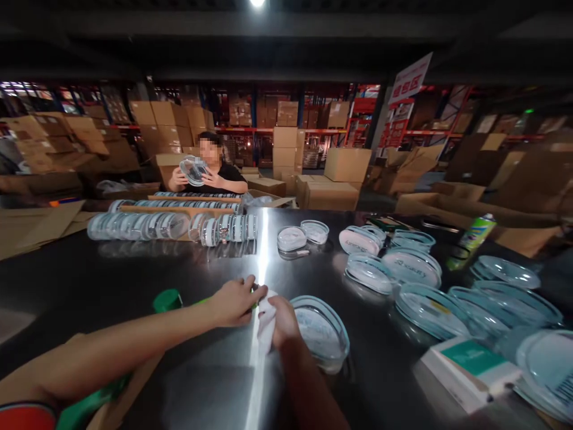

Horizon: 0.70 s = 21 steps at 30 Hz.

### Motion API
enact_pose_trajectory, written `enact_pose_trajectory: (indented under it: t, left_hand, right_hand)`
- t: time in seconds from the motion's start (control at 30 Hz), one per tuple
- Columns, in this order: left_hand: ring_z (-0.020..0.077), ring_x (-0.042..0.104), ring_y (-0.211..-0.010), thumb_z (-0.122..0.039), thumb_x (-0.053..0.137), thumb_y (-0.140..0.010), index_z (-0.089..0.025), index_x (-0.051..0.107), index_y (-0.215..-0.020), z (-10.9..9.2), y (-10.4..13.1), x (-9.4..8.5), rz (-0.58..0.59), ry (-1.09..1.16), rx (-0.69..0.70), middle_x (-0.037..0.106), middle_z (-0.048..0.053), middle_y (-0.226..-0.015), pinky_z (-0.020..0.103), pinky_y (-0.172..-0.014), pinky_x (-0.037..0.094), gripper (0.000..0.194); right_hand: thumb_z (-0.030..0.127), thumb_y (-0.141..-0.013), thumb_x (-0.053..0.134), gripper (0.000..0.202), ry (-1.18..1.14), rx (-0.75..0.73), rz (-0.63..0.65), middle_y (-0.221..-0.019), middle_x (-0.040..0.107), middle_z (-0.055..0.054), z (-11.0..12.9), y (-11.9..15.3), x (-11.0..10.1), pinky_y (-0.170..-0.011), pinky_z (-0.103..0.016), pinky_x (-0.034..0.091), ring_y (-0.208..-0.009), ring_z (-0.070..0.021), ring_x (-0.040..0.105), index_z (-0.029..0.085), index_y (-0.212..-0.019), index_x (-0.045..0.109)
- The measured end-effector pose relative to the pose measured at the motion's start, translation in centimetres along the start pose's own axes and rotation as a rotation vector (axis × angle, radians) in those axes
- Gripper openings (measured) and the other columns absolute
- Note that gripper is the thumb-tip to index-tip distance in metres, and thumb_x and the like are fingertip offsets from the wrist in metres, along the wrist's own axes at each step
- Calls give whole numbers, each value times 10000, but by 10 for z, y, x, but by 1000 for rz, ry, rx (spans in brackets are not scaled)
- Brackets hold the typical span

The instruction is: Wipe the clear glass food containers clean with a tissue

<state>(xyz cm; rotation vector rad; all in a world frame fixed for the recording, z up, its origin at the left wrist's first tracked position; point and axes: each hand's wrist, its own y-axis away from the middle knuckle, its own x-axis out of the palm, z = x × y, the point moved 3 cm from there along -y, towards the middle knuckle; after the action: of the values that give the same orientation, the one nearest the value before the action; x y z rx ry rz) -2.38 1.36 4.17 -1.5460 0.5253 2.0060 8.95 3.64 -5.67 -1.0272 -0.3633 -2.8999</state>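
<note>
My right hand (285,322) is closed on a crumpled white wipe (267,325), which hangs from its fingers. My left hand (235,301) is beside it over the metal table, fingers curled down. A bit of green shows around the left hand, but what it holds is mostly hidden. Just right of my right hand is a clear oval plastic case (321,328) with pale blue edges and faint lettering. A green cap (168,300) shows behind my left forearm.
Similar clear cases (412,267) crowd the table's right side, with a green spray can (472,242) and a white-and-green box (470,370). Rows of round cases (138,226) stand at the far left. Behind them a co-worker (228,176) holds a clear case. Cardboard boxes (333,191) lie beyond.
</note>
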Motion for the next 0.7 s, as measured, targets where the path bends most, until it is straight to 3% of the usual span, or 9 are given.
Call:
enact_pose_trajectory:
  t: [0.37, 0.7]
  left_hand:
    - [294, 604, -802, -283, 583, -760, -235, 457, -1266, 3, 0, 5, 16, -16, 17, 523, 136, -1090, 444, -666, 529, 524]
    - [333, 610, -944, -311, 558, -769, -256, 116, -1503, 8, 2, 9, -71, 98, -94, 500, 174, -1248, 440, -741, 524, 858]
  right_hand:
    - [376, -924, 562, 246, -67, 85, -7, -913, 620, -21, 0, 9, 13, -629, -279, 528, -725, -120, 601, 146, -1004, 599]
    - [393, -934, 543, 255, -21, 3, 1, -783, 587, 15, 8, 6, -1, -537, -230, 482, -588, -82, 544, 142, -944, 589]
